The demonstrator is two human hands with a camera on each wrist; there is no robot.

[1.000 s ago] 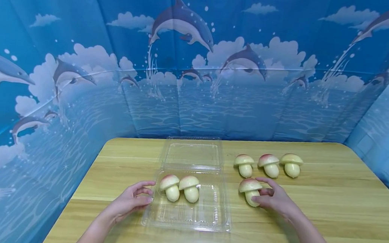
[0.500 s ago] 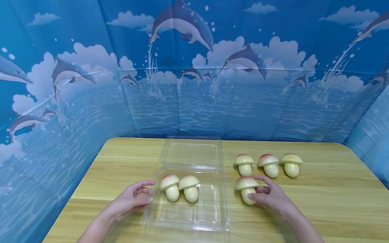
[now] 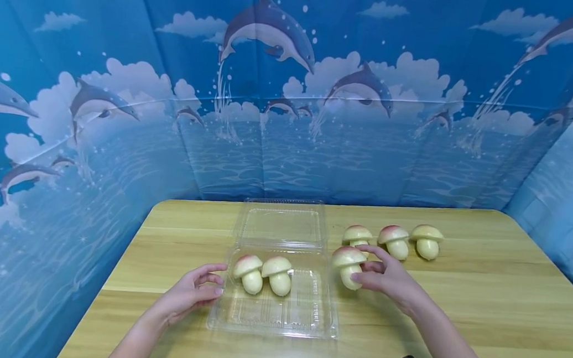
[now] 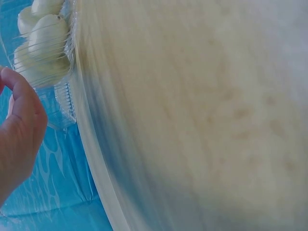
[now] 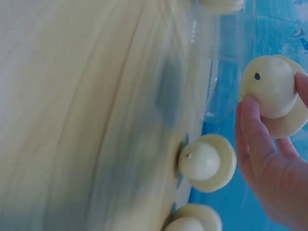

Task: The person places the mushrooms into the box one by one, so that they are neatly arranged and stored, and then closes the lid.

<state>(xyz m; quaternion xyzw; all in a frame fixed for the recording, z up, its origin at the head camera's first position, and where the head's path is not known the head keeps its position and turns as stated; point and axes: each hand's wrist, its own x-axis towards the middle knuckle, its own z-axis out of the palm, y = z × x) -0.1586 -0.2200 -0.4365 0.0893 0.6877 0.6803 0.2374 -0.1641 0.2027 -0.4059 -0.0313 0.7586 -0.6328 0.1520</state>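
Tabletop room is left rightward. Two mushrooms are seated in the container, three mushrooms are lined near the far edge, one mushroom is pinched by the right hand near the container's right rim; the left hand is placed, loosely spread, at left.

Three overlapping views

The head view looks forward and down over the table; the nearer wrist views see it sideways. All share the clear container: head, lower middle; left wrist, upper left; right wrist, upper right.
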